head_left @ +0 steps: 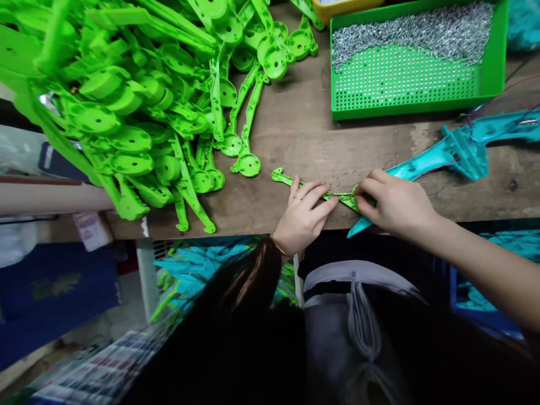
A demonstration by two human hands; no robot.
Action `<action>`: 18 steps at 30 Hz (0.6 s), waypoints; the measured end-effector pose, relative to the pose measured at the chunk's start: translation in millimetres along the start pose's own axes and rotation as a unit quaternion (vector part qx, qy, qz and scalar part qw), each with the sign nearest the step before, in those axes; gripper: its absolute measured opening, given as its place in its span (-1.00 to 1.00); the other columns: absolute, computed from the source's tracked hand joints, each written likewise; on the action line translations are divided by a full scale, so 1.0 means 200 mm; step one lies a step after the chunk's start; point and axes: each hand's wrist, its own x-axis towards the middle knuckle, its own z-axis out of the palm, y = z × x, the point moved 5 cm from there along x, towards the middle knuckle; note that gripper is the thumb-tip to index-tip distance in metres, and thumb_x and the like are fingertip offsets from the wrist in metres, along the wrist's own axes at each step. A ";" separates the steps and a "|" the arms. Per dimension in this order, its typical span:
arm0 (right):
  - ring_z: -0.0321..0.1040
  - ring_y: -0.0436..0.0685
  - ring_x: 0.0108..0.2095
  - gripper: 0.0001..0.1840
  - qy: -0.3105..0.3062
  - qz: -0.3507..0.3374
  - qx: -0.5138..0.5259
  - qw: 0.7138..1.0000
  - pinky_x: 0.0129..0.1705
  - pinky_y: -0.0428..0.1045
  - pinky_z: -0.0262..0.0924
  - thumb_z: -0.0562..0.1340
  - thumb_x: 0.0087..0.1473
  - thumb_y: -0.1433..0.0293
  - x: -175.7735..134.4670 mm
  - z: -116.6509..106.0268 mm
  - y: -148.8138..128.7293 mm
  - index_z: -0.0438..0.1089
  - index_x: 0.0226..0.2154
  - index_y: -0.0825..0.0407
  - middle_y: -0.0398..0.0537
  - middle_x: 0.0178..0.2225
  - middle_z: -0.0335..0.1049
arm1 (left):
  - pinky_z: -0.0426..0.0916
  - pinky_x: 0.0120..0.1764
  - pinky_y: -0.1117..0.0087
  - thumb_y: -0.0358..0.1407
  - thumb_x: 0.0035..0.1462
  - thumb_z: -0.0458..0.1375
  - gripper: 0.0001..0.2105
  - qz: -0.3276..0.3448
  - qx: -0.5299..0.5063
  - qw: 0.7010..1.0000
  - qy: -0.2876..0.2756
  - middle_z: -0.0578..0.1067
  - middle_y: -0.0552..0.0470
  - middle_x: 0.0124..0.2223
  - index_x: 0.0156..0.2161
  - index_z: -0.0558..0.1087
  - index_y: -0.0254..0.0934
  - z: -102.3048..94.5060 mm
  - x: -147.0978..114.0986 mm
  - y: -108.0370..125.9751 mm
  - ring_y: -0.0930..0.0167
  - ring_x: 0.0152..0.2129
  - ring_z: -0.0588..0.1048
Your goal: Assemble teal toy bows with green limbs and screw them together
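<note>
A slim lime-green plastic arm piece [283, 178] lies slantwise near the table's front edge, its hollow inner side up. My left hand [300, 218] rests over its middle, fingertips pressing it down. At its right end my right hand [392, 203] pinches a thin wire [343, 195] that runs along the hollow; the fingertips partly hide it. Beneath and beyond the right hand stretches a long turquoise plastic part [422, 162], its pointed tip showing below the fingers. The green piece's right end is partly covered by the right hand.
A big heap of lime-green plastic parts [126, 138] fills the left of the wooden table [295, 135]. At the back right stands a green perforated tray [405, 84] with many small screws [422, 34]. Turquoise parts [198, 267] lie below the table edge.
</note>
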 end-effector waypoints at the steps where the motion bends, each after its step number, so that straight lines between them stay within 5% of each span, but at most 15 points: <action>1: 0.32 0.09 -0.35 -0.72 -0.008 -0.001 0.001 1.000 -0.49 -0.03 -0.21 0.05 0.19 0.29 0.01 0.00 0.00 0.43 -0.33 0.03 -0.02 -0.28 0.42 | 0.08 0.23 -0.16 -0.39 0.25 0.05 -0.78 0.003 0.000 1.000 0.003 0.49 -0.08 0.02 -0.06 0.47 -0.21 0.00 0.00 0.00 0.24 0.06 0.39; 12: 0.35 0.12 -0.34 -0.77 0.013 0.036 0.010 0.999 -0.46 -0.02 -0.10 0.09 0.15 0.29 0.00 0.01 0.00 0.41 -0.32 0.04 0.01 -0.29 0.43 | 0.00 0.23 -0.23 -0.35 0.26 0.03 -0.76 -0.001 0.011 0.999 -0.034 0.46 -0.09 0.01 -0.02 0.46 -0.18 0.03 0.00 -0.01 0.24 0.04 0.35; 18: 0.36 0.11 -0.33 -0.65 -0.023 0.011 -0.005 1.000 -0.46 -0.02 -0.10 0.01 0.23 0.27 0.00 -0.01 0.02 0.46 -0.29 0.05 0.03 -0.27 0.45 | -0.02 0.24 -0.21 -0.34 0.25 0.04 -0.76 -0.001 0.018 0.999 -0.043 0.45 -0.07 0.01 -0.03 0.47 -0.16 0.03 0.01 -0.01 0.24 0.04 0.35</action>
